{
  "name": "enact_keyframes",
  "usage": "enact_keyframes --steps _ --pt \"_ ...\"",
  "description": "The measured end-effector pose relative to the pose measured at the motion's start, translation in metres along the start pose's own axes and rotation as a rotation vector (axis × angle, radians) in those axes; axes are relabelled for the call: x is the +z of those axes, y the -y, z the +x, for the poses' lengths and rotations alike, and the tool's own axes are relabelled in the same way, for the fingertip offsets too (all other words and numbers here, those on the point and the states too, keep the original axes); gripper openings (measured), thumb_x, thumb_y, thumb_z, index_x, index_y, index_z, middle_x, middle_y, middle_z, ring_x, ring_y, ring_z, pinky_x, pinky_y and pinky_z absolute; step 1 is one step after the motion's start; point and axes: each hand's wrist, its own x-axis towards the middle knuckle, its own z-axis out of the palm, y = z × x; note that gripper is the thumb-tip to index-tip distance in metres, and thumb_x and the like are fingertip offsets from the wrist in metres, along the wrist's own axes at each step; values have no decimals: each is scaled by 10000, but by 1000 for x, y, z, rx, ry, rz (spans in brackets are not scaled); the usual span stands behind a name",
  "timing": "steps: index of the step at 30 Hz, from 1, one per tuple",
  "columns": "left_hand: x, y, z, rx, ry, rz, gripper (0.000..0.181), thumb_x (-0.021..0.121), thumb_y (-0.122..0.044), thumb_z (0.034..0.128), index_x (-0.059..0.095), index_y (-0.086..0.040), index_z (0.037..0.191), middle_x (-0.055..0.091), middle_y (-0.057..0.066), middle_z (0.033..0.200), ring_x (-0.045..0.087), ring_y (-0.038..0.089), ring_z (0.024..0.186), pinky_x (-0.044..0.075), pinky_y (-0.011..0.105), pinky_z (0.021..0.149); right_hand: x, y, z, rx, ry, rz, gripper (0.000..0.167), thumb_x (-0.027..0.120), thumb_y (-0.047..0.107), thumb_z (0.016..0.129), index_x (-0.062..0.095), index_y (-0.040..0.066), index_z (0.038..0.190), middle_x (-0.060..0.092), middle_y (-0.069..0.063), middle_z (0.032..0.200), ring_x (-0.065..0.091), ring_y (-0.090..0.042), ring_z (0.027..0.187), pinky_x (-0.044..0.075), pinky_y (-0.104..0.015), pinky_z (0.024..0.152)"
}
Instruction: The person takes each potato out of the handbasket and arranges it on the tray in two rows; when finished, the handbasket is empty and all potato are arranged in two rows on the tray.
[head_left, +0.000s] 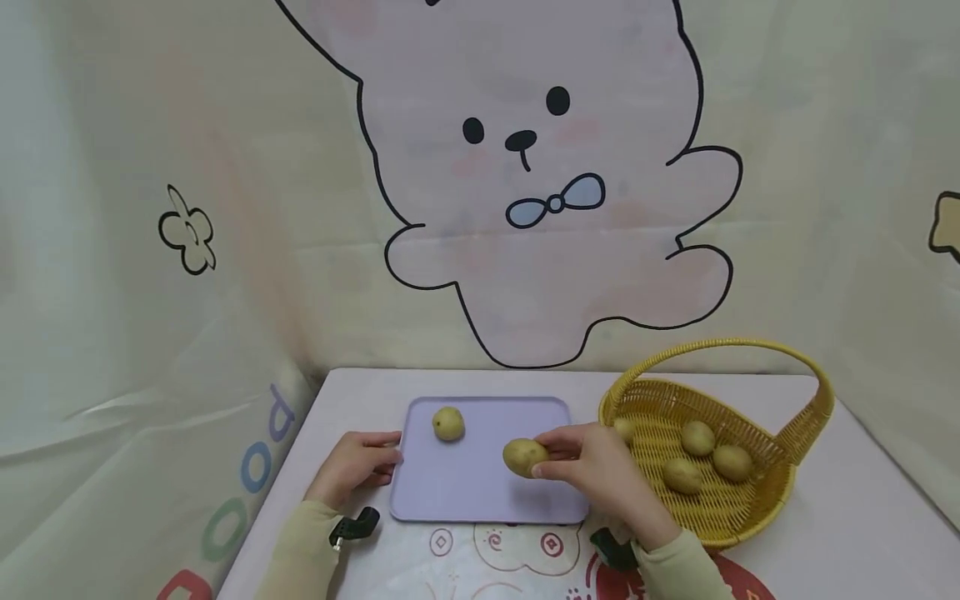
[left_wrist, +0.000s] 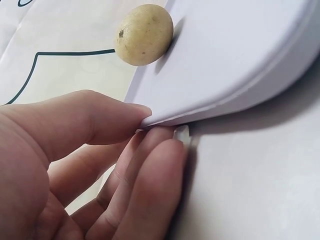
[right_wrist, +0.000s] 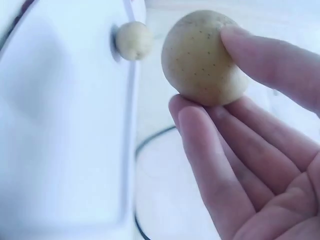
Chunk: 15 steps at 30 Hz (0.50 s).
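Observation:
A potato [head_left: 524, 457] is pinched between the thumb and fingers of my right hand [head_left: 600, 467], above the right part of a pale lavender tray [head_left: 465, 492]. In the right wrist view that potato [right_wrist: 202, 60] shows small dark specks on its skin. My left hand [head_left: 360, 462] grips the tray's left edge; in the left wrist view the thumb [left_wrist: 110, 112] lies on top of the rim, with fingers beneath it. Another potato [head_left: 448, 424] lies on the tray near its far left corner.
To the tray's right stands a yellow woven basket [head_left: 772, 500] with a tall arched handle and several potatoes [head_left: 698, 438] inside. The white table [head_left: 862, 500] bears printed drawings at its front. Behind it hangs a cloth [head_left: 525, 292] with a cartoon bear.

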Motion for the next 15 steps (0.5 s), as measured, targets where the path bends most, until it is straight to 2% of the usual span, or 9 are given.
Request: enact_keyframes --steps 3,8,12,15 --pt "3 -2 3 12 9 5 503 794 -71 888 721 0 1381 707 20 786 659 121 678 605 246 643 15 -7 21 10 -31 17 357 951 229 812 842 116 1132 839 -39 1059 804 -149 959 645 -275 826" --pt "4 0 3 8 4 10 496 797 -66 876 735 -10 1365 699 23 796 661 137 712 606 256 655 38 -18 47 79 -106 7 367 981 236 769 854 135 1098 843 -21 1010 805 -158 960 638 -362 874" --pt "2 2 2 7 -22 12 484 805 -63 862 755 -24 1342 709 24 806 670 143 720 611 268 657 49 -25 63 121 -117 1 360 979 249 768 858 153 1093 841 -8 1007 798 -161 978 616 -364 873" --pt "1 2 2 23 -24 10 494 807 -68 854 752 -17 1343 713 23 812 674 145 723 613 272 661 52 -28 72 120 -118 1 356 973 237 769 859 136 1091 842 -23 999 799 -176 973 613 -363 847"
